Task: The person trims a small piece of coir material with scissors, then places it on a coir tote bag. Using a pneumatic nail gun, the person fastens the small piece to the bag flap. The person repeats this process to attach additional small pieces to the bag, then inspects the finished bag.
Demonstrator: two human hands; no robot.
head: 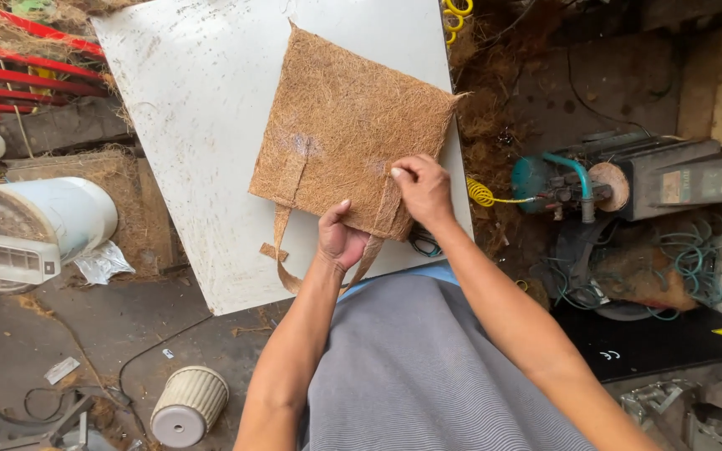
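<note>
A square bag of brown coconut fibre [344, 125] lies flat on a white board [202, 108]. Two fibre strap handles [282, 242] hang off its near edge. My left hand [340, 238] grips that near edge from below, thumb on top. My right hand [424, 188] pinches the fibre at the bag's lower right corner, fingers curled down onto it. Both forearms reach out over my grey-clad lap.
A white bucket [39, 221] stands at the left and a ribbed pale pot [190, 405] lies on the floor. Red metal bars [18, 75] are at the top left. At the right sit a dark machine [653, 171], a yellow coiled hose [482, 194] and tangled cables [695, 259].
</note>
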